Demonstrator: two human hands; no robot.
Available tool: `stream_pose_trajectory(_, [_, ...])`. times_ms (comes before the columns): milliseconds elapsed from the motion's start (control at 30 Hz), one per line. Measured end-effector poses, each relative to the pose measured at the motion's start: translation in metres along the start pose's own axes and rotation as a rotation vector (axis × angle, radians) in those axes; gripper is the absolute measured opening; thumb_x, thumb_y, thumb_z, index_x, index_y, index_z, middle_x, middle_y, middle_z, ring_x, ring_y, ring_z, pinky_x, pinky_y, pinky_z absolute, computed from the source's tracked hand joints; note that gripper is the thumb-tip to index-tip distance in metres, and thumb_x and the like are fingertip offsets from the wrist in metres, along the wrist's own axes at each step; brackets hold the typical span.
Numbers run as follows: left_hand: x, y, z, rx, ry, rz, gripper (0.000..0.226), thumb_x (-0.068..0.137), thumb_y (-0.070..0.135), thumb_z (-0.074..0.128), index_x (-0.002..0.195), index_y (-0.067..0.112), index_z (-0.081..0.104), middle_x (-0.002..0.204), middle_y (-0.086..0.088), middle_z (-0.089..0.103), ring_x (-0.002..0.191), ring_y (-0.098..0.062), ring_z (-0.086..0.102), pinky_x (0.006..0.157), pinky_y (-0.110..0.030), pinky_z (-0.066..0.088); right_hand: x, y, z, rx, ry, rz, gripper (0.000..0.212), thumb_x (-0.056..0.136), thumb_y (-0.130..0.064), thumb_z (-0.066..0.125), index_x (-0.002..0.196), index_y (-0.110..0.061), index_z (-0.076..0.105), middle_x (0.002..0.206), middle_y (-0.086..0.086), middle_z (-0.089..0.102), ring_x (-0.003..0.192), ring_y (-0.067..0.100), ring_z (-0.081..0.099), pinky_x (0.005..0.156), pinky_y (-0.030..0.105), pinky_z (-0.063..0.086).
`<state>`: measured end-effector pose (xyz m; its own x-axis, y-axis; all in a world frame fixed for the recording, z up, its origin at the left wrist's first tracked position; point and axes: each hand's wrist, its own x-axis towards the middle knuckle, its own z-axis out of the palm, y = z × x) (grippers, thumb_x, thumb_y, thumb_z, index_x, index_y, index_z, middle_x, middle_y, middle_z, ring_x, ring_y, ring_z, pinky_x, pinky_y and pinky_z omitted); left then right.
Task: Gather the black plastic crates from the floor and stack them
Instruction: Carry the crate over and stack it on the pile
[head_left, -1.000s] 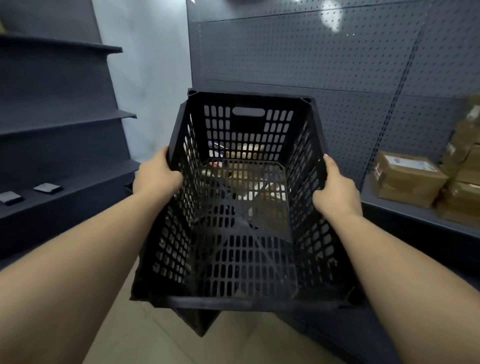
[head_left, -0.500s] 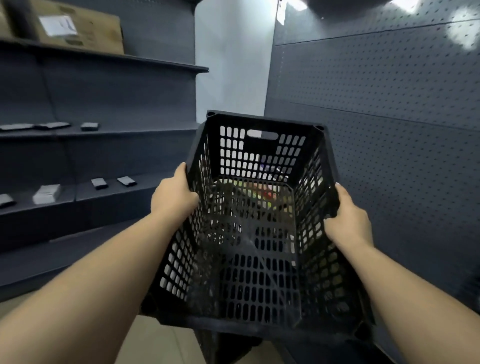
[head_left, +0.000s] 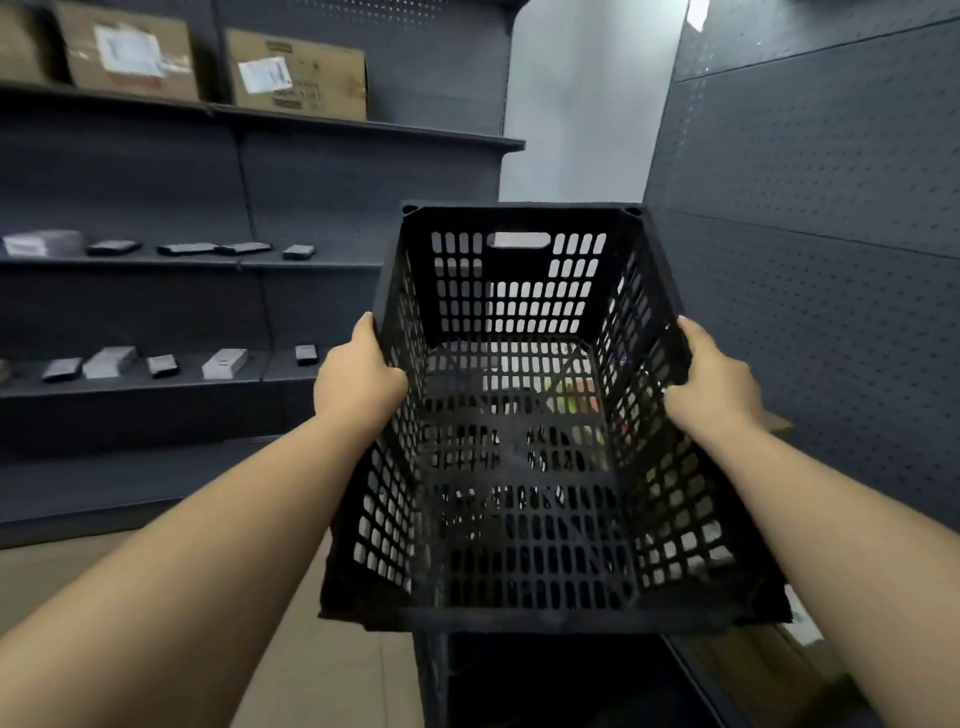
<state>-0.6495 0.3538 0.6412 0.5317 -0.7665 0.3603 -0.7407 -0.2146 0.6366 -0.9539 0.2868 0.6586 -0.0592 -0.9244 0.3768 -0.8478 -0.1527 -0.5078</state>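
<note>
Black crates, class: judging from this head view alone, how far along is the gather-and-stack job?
Done: one black crate is off the floor. In hand: the left hand and right hand grip its side rims, carrying it empty. Left: setting it down; a dark crate-like shape sits directly below, possibly the stack. No other crates show.

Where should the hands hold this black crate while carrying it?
On the top rims of the two long side walls of the crate, left hand from the left, right hand from the right. It is wide and open-topped, so opposed mid-length grips likely keep it balanced.
</note>
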Motion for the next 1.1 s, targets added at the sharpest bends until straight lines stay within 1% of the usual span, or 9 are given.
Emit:
stream_pose_trajectory(133, [0.024,0.009,0.022,0.034,-0.006,-0.020,0.073,0.086,0.012,0.052,0.150,0.018,0.018,0.090,-0.007,0.053,0.069,-0.022,0.044,0.061,-0.034,0.038,0.039,0.014,0.026,0.024,-0.020,-0.005,0.077,0.086,-0.012,0.056,0.148,-0.037,0.019,0.092,0.010,0.054,0.085,0.033,0.054,0.068,0.034,0.041])
stream_pose_trajectory(233, [0.039,0.019,0.039,0.058,-0.009,-0.040,0.072,0.086,0.012,0.051,0.150,0.018,0.018,0.083,-0.003,0.049,0.059,-0.016,0.042,0.058,-0.035,0.040,0.067,0.024,0.035,0.028,-0.057,-0.003,0.077,0.084,-0.009,0.054,0.148,-0.037,0.021,0.097,0.012,0.055,0.090,0.035,0.055,0.070,0.033,0.041])
stream_pose_trajectory(333, [0.052,0.030,0.055,0.078,-0.002,-0.058,0.071,0.085,0.009,0.050,0.149,0.016,0.021,0.081,-0.003,0.050,0.060,-0.017,0.044,0.056,-0.034,0.040,0.096,0.034,0.041,0.025,-0.091,-0.008,0.078,0.082,-0.006,0.052,0.147,-0.038,0.023,0.102,0.014,0.057,0.087,0.034,0.053,0.070,0.032,0.041])
stream_pose_trajectory(400, [0.056,0.032,0.067,0.093,0.005,-0.070,0.070,0.083,0.008,0.049,0.148,0.015,0.023,0.085,-0.005,0.052,0.068,-0.023,0.048,0.058,-0.034,0.041,0.114,0.039,0.047,0.035,-0.114,-0.040,0.077,0.083,-0.005,0.051,0.147,-0.037,0.025,0.097,0.013,0.056,0.078,0.030,0.050,0.068,0.031,0.041])
stream_pose_trajectory(533, [0.061,0.034,0.089,0.115,0.027,-0.174,0.072,0.082,0.008,0.048,0.148,0.016,0.021,0.106,-0.015,0.059,0.078,-0.027,0.048,0.063,-0.035,0.041,0.147,0.044,0.060,0.032,-0.172,-0.117,0.074,0.083,-0.005,0.050,0.147,-0.036,0.027,0.087,0.007,0.048,0.072,0.025,0.045,0.066,0.030,0.040])
stream_pose_trajectory(600, [0.064,0.035,0.097,0.145,0.040,-0.198,0.073,0.081,0.009,0.048,0.148,0.016,0.021,0.113,-0.017,0.058,0.081,-0.029,0.049,0.064,-0.035,0.040,0.159,0.049,0.067,0.033,-0.204,-0.131,0.075,0.082,-0.005,0.051,0.147,-0.036,0.027,0.093,0.011,0.053,0.076,0.028,0.048,0.068,0.031,0.044])
stream_pose_trajectory(733, [0.070,0.032,0.105,0.227,0.047,-0.253,0.068,0.080,0.010,0.049,0.145,0.015,0.028,0.117,-0.019,0.058,0.101,-0.037,0.055,0.069,-0.034,0.040,0.180,0.048,0.083,0.010,-0.237,-0.180,0.077,0.077,-0.002,0.046,0.146,-0.034,0.030,0.118,0.017,0.058,0.098,0.037,0.057,0.079,0.036,0.050])
stream_pose_trajectory(867, [0.073,0.025,0.110,0.281,0.063,-0.291,0.065,0.078,0.010,0.050,0.140,0.015,0.034,0.114,-0.018,0.060,0.101,-0.038,0.056,0.069,-0.034,0.038,0.195,0.044,0.098,-0.026,-0.273,-0.204,0.076,0.078,-0.002,0.046,0.145,-0.035,0.031,0.122,0.016,0.057,0.102,0.036,0.057,0.077,0.034,0.048])
stream_pose_trajectory(1100, [0.093,0.027,0.120,0.295,0.064,-0.250,0.061,0.076,0.008,0.047,0.137,0.015,0.041,0.115,-0.015,0.061,0.102,-0.036,0.056,0.068,-0.033,0.039,0.219,0.049,0.109,-0.070,-0.306,-0.193,0.074,0.081,-0.002,0.045,0.147,-0.032,0.029,0.127,0.015,0.055,0.107,0.036,0.056,0.077,0.032,0.047])
